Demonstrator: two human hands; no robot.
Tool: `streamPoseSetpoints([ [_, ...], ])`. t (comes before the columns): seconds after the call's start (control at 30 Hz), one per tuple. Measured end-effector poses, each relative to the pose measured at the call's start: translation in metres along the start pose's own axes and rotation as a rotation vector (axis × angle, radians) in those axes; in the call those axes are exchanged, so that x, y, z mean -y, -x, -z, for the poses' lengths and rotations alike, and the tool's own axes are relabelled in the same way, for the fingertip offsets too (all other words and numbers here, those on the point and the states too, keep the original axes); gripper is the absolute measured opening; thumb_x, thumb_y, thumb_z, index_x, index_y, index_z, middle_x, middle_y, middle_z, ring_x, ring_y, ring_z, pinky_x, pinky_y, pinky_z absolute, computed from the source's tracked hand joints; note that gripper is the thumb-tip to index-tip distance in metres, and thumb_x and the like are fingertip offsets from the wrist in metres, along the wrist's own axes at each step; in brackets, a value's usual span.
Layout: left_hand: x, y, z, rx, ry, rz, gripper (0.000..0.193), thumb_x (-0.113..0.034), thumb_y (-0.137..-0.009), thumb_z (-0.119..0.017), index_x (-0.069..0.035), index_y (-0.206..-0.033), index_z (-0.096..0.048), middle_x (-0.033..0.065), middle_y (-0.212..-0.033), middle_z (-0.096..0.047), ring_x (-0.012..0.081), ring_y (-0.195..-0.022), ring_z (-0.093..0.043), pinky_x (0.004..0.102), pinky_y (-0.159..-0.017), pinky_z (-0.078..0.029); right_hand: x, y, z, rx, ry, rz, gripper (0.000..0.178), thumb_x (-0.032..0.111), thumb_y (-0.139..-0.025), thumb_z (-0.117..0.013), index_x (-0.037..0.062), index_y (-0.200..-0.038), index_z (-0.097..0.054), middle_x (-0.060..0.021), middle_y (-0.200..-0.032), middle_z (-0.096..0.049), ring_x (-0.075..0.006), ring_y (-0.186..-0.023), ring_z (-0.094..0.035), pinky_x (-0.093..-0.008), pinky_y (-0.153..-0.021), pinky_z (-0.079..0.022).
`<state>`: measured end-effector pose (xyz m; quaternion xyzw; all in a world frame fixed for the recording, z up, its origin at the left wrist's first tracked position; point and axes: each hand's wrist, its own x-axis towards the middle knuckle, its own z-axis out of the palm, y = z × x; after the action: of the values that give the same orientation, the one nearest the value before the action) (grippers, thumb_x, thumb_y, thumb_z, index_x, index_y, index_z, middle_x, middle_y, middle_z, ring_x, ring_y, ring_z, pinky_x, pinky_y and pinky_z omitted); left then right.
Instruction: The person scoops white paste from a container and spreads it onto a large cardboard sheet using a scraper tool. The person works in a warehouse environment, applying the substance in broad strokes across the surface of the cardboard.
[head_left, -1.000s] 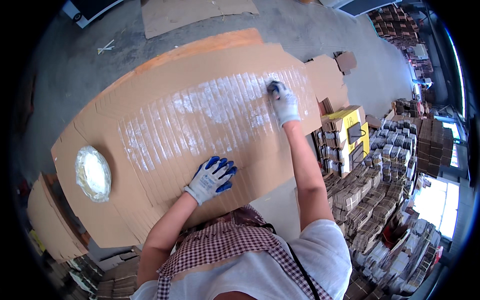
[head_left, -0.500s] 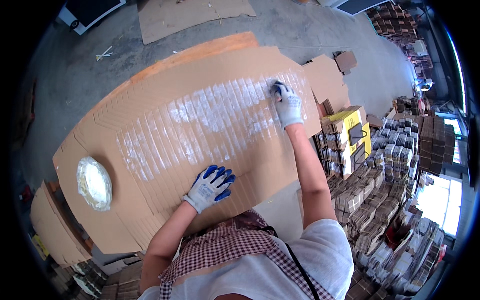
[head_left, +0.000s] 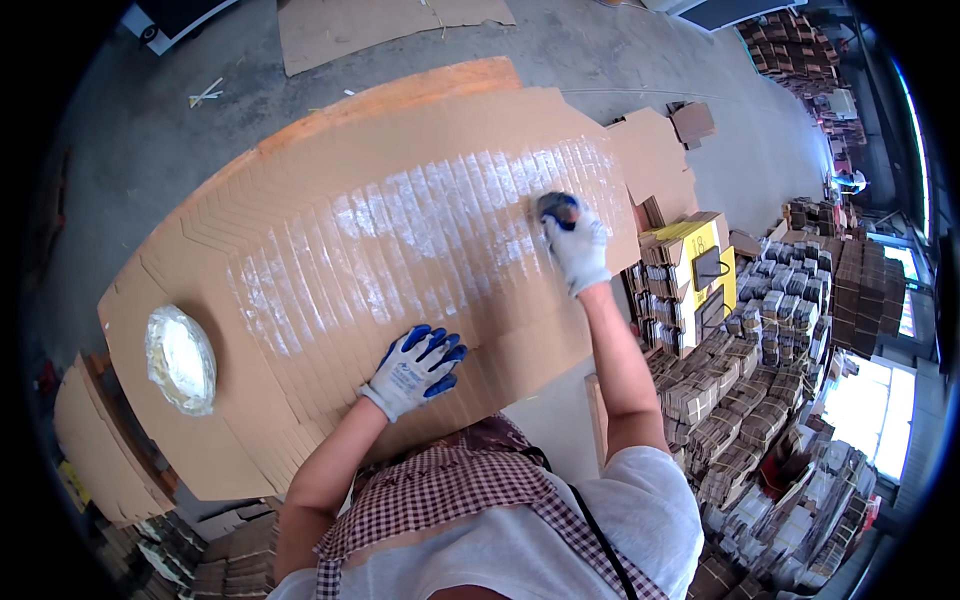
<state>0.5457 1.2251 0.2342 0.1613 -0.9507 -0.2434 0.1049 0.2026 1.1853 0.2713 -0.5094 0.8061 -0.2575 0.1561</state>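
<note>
Overlapping cardboard sheets [head_left: 510, 360] lie fanned in narrow steps on a wooden-edged table, with wet whitish streaks across their exposed strips. My right hand [head_left: 580, 250], in a white glove with a blue palm, closes around a small dark brush-like pad [head_left: 552, 207] at the streaks' right part. Fingers hide most of that pad. Nearer to me, my left hand [head_left: 414, 374], gloved alike, rests flat on the cardboard with its fingers spread. On the left end of the sheets sits a bowl [head_left: 180, 360] wrapped in clear plastic, whitish inside.
An orange-brown wooden edge [head_left: 400, 95] shows behind the sheets. At right stand a yellow-and-white carton [head_left: 705, 260] and many bundled cardboard stacks [head_left: 740, 400]. Loose cardboard [head_left: 655, 165] lies beyond the table's right end. Another cardboard pile [head_left: 100, 440] is at lower left.
My right hand has come down toward me with the dark pad, which now shows more. My left hand stays flat in nearly the same place. The whole view has shifted slightly.
</note>
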Motion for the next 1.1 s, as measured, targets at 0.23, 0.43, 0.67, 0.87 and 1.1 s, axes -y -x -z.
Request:
streamPoseSetpoints([
  [0.23,0.000,0.000,-0.002,0.017,-0.011,-0.015,0.044,-0.039,-0.090,-0.062,-0.016,-0.127,-0.064,0.0046,-0.133,-0.059,0.0235,-0.123,-0.055,0.0459,-0.109,-0.040,-0.032,0.006,0.008,-0.071,0.205,-0.014,0.032,0.010,-0.086,-0.058,0.0095,-0.117,-0.062,-0.0154,-0.112,-0.067,-0.0373,-0.103,-0.064,-0.0441,-0.089,-0.052],
  [0.43,-0.001,0.000,0.000,0.017,-0.017,-0.005,0.045,-0.038,-0.089,-0.063,-0.016,-0.128,-0.063,0.0054,-0.133,-0.059,0.0239,-0.123,-0.055,0.0461,-0.109,-0.040,0.016,0.048,-0.024,0.151,0.309,0.481,0.041,0.002,-0.079,-0.062,0.0127,-0.119,-0.062,-0.0108,-0.123,-0.063,-0.0330,-0.117,-0.060,-0.0420,-0.095,-0.052],
  [0.67,-0.001,0.000,-0.003,0.004,-0.016,-0.014,0.046,-0.038,-0.088,-0.063,-0.016,-0.129,-0.062,0.0057,-0.131,-0.060,0.0246,-0.123,-0.055,0.0463,-0.109,-0.039,-0.038,-0.020,0.006,0.016,0.343,-0.065,0.038,0.005,-0.080,-0.064,0.0077,-0.117,-0.061,-0.0155,-0.128,-0.060,-0.0343,-0.119,-0.056,-0.0445,-0.101,-0.048],
  [0.87,-0.002,-0.001,-0.001,0.005,-0.023,-0.019,0.045,-0.038,-0.089,-0.063,-0.016,-0.128,-0.063,0.0054,-0.132,-0.059,0.0242,-0.124,-0.055,0.0461,-0.110,-0.039,-0.042,-0.006,-0.017,0.022,0.264,0.375,0.040,0.006,-0.081,-0.065,0.0102,-0.120,-0.060,-0.0110,-0.129,-0.061,-0.0321,-0.117,-0.058,-0.0440,-0.097,-0.050],
  [1.1,-0.001,0.001,-0.003,0.001,-0.028,-0.002,0.045,-0.039,-0.089,-0.063,-0.015,-0.127,-0.063,0.0052,-0.132,-0.059,0.0241,-0.123,-0.055,0.0460,-0.109,-0.040,-0.011,-0.038,-0.001,-0.223,-0.252,-0.162,0.031,0.010,-0.083,-0.071,0.0045,-0.113,-0.067,-0.0115,-0.106,-0.071,-0.0287,-0.095,-0.068,-0.0367,-0.087,-0.053],
])
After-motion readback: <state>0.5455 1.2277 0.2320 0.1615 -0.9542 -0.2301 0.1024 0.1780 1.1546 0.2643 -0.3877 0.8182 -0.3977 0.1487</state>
